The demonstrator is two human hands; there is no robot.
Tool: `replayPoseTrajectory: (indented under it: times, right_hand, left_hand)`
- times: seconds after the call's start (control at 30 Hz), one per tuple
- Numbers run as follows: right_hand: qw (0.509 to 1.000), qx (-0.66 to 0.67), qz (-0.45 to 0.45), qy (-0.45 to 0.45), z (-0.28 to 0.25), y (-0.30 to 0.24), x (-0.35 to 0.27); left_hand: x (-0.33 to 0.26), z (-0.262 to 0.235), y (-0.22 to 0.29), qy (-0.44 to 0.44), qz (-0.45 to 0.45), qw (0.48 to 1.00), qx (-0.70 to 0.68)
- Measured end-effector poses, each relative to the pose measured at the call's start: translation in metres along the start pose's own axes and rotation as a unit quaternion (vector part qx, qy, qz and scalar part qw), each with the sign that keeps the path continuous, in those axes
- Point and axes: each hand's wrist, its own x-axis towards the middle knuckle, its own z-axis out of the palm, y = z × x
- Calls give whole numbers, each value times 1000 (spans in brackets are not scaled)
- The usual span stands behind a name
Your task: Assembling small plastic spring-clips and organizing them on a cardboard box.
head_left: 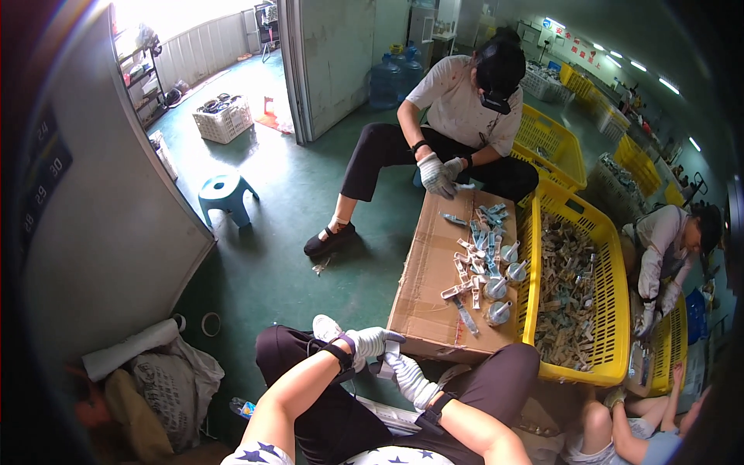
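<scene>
My left hand (370, 346), in a striped white-grey glove, is closed above my lap. My right hand (414, 380), gloved alike, is closed just beside it. Something small and pale shows between them; its kind is hidden by the fingers. Just beyond my hands lies a cardboard box (425, 291) used as a tabletop. Light blue and beige plastic clip-like pieces (470, 267) are strewn over its right half, with several round pots with pointed white tops (496, 288) along its right side. A yellow crate (528, 302) full of small loose pieces (570, 291) stands against the box.
Across the box sits a person with gloved hands (439, 175) at its far edge. Another gloved worker (659, 263) bends over at the right, with a further person (628, 434) below. A blue stool (225, 195) and tape roll (211, 324) are left; sacks (174, 384) lie lower left.
</scene>
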Motion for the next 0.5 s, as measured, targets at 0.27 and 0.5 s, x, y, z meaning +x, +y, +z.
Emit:
replayPoseTrajectory:
  times: [0.27, 0.5]
  right_hand:
    - [990, 131, -41, -32, -25, 46, 41]
    - [995, -12, -59, -75, -29, 25, 39]
  left_hand:
    - [9, -10, -3, 16, 205, 930, 304]
    - [10, -16, -8, -20, 216, 950, 225]
